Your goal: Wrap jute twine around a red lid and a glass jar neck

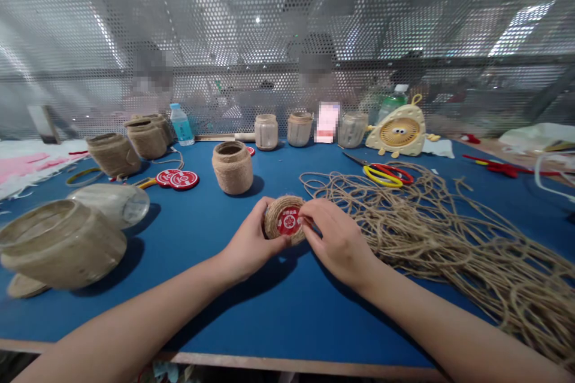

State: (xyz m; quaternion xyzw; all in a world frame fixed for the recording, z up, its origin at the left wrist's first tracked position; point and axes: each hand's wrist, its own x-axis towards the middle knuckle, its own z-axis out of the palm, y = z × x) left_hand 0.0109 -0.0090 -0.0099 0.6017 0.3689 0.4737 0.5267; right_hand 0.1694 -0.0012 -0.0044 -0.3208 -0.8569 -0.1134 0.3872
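Note:
A round jar lid [288, 221], red with white print at its centre and ringed by coils of jute twine, is held above the blue table. My left hand [251, 239] grips its left side, thumb at the front edge and fingers behind. At the lid's right edge, the fingers of my right hand [335, 233] pinch the twine; the fingertips partly hide that spot. Beyond my hands, an open jar wrapped in twine [232, 169] stands upright. Right of my right hand spreads a large loose heap of jute twine [417, 239].
Scissors with red and yellow handles [389, 175] lie by the heap. On the left are a large glass jar [63, 245], a tipped jar [112, 203], red lids [177, 179] and wrapped jars [112, 154]. Along the back stand jars [266, 133], a bottle [181, 125] and a yellow fan [398, 131].

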